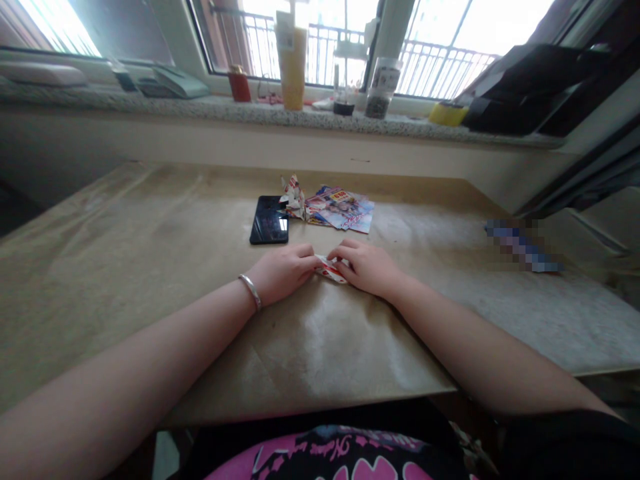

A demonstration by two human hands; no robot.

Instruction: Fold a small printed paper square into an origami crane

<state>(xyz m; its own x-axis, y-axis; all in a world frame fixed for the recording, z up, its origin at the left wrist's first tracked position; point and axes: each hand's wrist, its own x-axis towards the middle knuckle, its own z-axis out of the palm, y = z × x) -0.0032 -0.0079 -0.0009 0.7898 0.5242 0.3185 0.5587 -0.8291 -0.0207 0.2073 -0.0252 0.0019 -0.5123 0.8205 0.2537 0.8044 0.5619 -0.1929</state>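
My left hand (284, 270) and my right hand (367, 265) rest on the brown table (150, 253), fingertips meeting over a small folded piece of printed red-and-white paper (331, 269). Both hands pinch and press this paper flat against the tabletop. A silver bangle (251, 291) sits on my left wrist. Beyond my hands lie a black phone (270, 219), a folded paper figure (294, 196) and a stack of colourful printed sheets (341, 209).
A stone windowsill (250, 110) runs behind the table with a tall yellow bottle (293, 63), a red jar (239, 85), a clear jar (381, 90) and a yellow dish (448, 113). A blurred object (520, 245) lies at the table's right.
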